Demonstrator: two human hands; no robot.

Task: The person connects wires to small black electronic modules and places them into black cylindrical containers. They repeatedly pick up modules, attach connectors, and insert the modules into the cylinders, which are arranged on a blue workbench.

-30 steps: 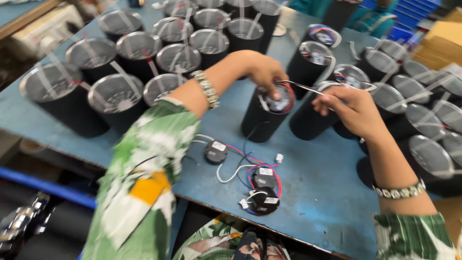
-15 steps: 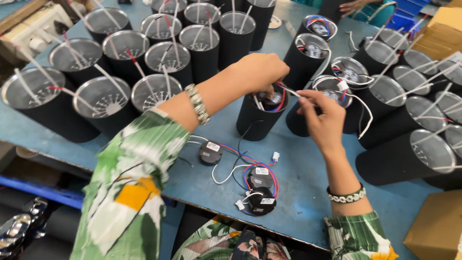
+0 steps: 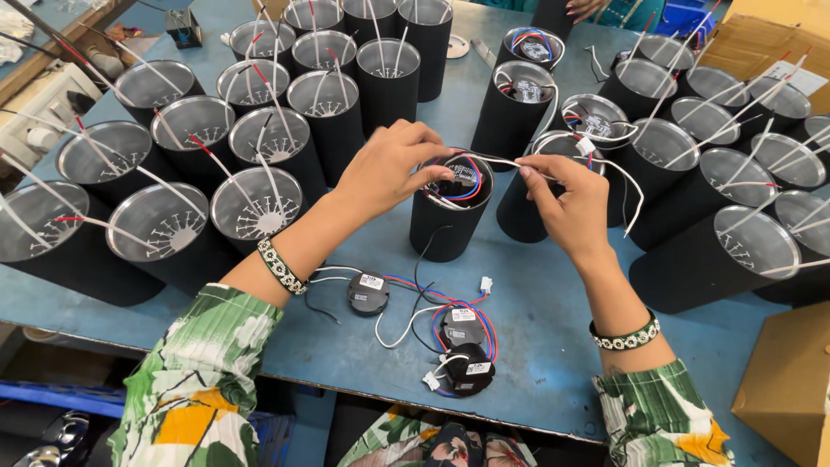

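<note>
Blue table (image 3: 553, 346) | black cylinder (image 3: 445, 227) between left hand (image 3: 393, 169), right hand (image 3: 566, 203)

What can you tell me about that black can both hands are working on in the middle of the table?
The black cylinder stands upright on the blue table, matte outside and open at the top. Inside sit a small dark module and coiled red, blue and white wires. The left hand rests its fingertips on the rim; the right hand pinches a white wire leading out of it.
</note>
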